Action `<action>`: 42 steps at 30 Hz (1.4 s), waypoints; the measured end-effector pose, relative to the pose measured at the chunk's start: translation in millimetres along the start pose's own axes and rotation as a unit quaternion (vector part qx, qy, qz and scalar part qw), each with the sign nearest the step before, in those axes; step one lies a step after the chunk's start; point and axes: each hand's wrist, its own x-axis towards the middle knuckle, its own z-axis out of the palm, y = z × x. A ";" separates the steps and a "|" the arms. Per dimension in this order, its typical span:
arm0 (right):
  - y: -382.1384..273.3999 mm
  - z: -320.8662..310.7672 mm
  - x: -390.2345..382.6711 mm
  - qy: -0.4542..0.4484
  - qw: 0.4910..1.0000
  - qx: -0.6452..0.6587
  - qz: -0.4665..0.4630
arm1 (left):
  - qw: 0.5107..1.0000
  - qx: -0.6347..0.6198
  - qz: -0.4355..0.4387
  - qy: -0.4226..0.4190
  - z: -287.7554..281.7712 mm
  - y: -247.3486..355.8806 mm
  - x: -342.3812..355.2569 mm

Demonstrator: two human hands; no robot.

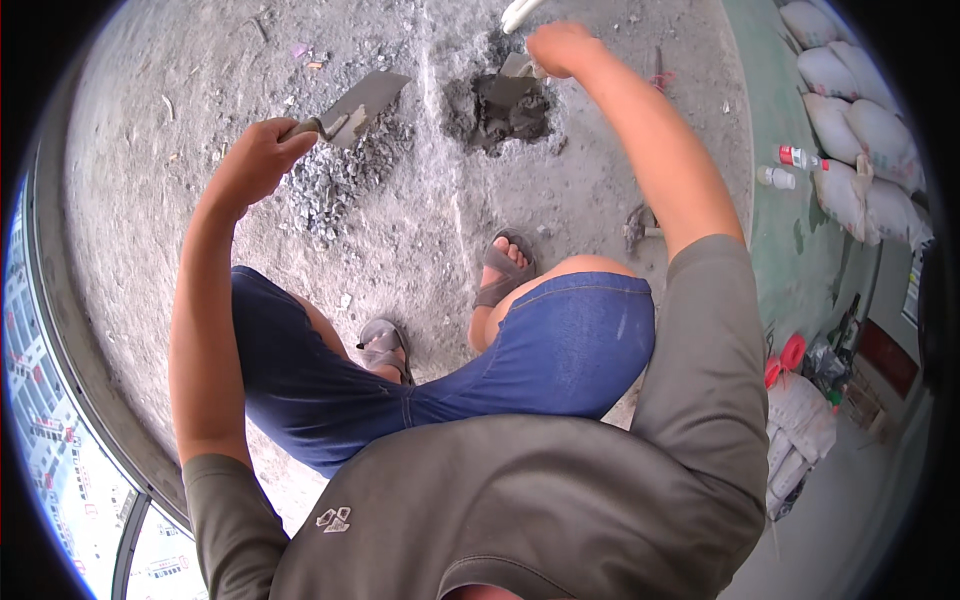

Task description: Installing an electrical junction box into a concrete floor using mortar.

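- A flat, grey trowel [362, 103] is held up above the concrete floor [180, 120], its blade smeared with mortar and tilted toward the upper right.
- The left hand [258, 160] holds the trowel by its handle, fingers wrapped tight around it, with the arm stretched out from the lower left.
- Just below the blade lies a small pile of grey rubble [330, 185] on the floor.
- To the right of the trowel, a patch of dark wet mortar [505, 108] fills a rough hollow in the floor.
- The right hand [560, 48] is curled into a fist over the far edge of that patch, closed around a small grey tool [518, 66] that touches the mortar; which tool it is cannot be made out.
- A white pipe end [522, 12] shows at the top edge, just beside the right hand.
- The person crouches in blue shorts and grey sandals [505, 265], feet flat on the floor.
- A hammer [640, 228] lies on the floor beside the right arm.
- Far right, stacked white sacks [850, 130] and two plastic bottles [785, 165] rest on a green floor.
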 end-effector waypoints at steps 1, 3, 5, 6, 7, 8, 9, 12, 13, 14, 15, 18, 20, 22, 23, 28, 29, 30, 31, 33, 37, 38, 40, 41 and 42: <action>0.2 0.4 1.6 0.002 1.000 -0.001 0.001 | 1.000 -0.002 -0.006 -0.002 0.4 0.5 -0.7; 1.3 0.1 6.4 0.006 1.000 -0.005 0.006 | 1.000 -0.007 -0.012 -0.001 0.5 0.5 -1.5; 4.2 -2.0 11.8 -0.005 1.000 0.000 0.007 | 1.000 -0.018 -0.011 -0.002 -0.2 -0.7 -1.6; 6.9 -3.3 13.8 -0.019 1.000 0.006 0.007 | 1.000 -0.006 -0.009 0.002 -1.0 -1.6 -1.5; 9.8 -4.1 14.8 -0.033 0.999 0.012 0.006 | 1.000 0.002 -0.001 -0.002 -1.7 -2.6 -1.1; 12.8 -4.3 14.7 -0.044 0.999 0.025 0.016 | 1.000 0.010 0.006 -0.006 -2.4 -3.5 -0.5; 15.9 -4.0 13.9 -0.055 0.997 0.038 0.026 | 1.000 0.013 0.001 -0.003 -3.3 -4.1 0.1; 20.3 3.4 5.0 -0.061 0.995 0.064 0.042 | 1.000 0.014 -0.009 -0.003 -4.7 -5.7 -0.8; 20.1 6.1 1.7 -0.056 0.995 0.071 0.045 | 1.000 0.010 -0.011 -0.002 -5.0 -5.9 -1.9; 19.0 9.7 -2.9 -0.035 0.995 0.075 0.053 | 1.000 0.005 -0.014 -0.006 -4.9 -5.9 -3.2; 17.6 12.7 -7.6 -0.013 0.995 0.078 0.060 | 1.000 0.006 -0.012 -0.001 -4.8 -5.9 -4.1; 16.4 12.2 -17.0 -0.010 0.994 0.089 0.067 | 1.000 0.001 -0.014 -0.008 -2.9 -5.5 -5.3; 20.6 5.7 -22.4 -0.016 0.993 0.090 0.072 | 1.000 -0.014 0.001 -0.005 -2.2 -4.8 -3.7; 20.4 2.8 -31.4 -0.034 0.992 0.101 0.072 | 1.000 0.003 -0.017 -0.008 -1.7 -3.7 -2.7; 18.9 1.9 -34.4 -0.036 0.994 0.081 0.062 | 1.000 0.004 -0.020 -0.011 -1.3 -3.2 -2.5; 10.9 5.5 -37.0 -0.043 0.998 -0.014 0.038 | 1.000 -0.001 -0.007 0.003 4.1 1.5 1.7; 11.5 5.9 -35.3 -0.025 0.998 -0.012 0.058 | 1.000 0.012 -0.005 0.009 4.2 2.3 2.6; 12.4 7.0 -34.8 -0.022 0.998 0.001 0.062 | 1.000 0.007 -0.005 -0.001 4.4 2.2 2.7; 14.2 7.7 -33.4 -0.019 0.997 0.013 0.072 | 1.000 -0.002 -0.005 -0.010 4.2 1.8 2.9; 18.2 11.6 -35.2 -0.016 0.997 0.024 0.066 | 1.000 0.004 0.005 0.007 5.2 -0.4 2.9; 20.0 18.3 -37.9 -0.011 0.993 0.079 0.086 | 1.000 0.001 -0.012 -0.004 1.8 -2.6 3.4; 19.5 19.2 -36.1 -0.019 0.994 0.070 0.086 | 1.000 -0.004 -0.007 -0.004 2.2 -1.9 4.0; 19.8 21.2 -30.3 -0.037 0.992 0.061 0.099 | 1.000 -0.006 -0.003 -0.004 2.2 0.2 5.7; 23.2 22.0 -27.9 -0.029 0.990 0.072 0.117 | 1.000 0.001 -0.002 0.003 2.1 1.9 7.3; 25.1 24.8 -26.8 -0.018 0.988 0.082 0.128 | 1.000 0.007 -0.009 -0.004 1.7 2.2 5.9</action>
